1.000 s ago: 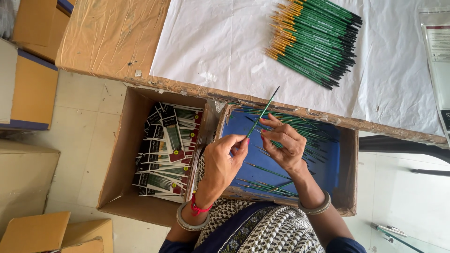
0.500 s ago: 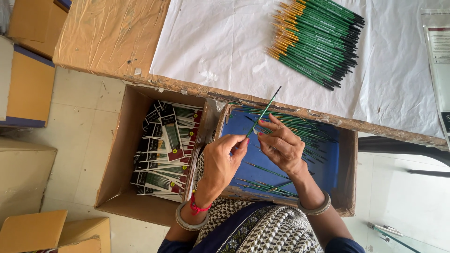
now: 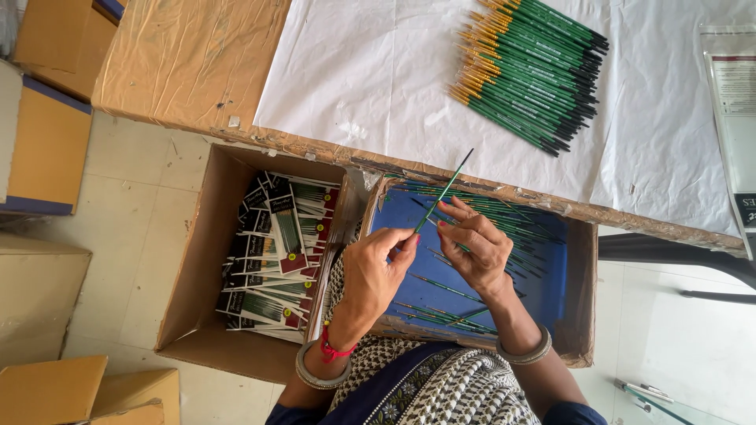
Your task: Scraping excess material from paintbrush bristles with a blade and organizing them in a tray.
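- Pinching a green brush (image 3: 443, 193) between my left hand (image 3: 378, 271) and right hand (image 3: 472, 244), fingers closed on it.
- Both hover over the blue tray (image 3: 551, 275).

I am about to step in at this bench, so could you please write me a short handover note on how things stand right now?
Left hand: pinches the lower end of one thin green paintbrush, tip pointing up toward the table.
Right hand: fingertips on the same brush, just above the left grip.
Both hands are over the blue-lined cardboard tray on the lap, where loose green brushes lie scattered.
Done: a neat row of green brushes lies on the white paper sheet.
Left: the loose brushes in the tray.
The open brown carton of packed brush sets stands to the left.
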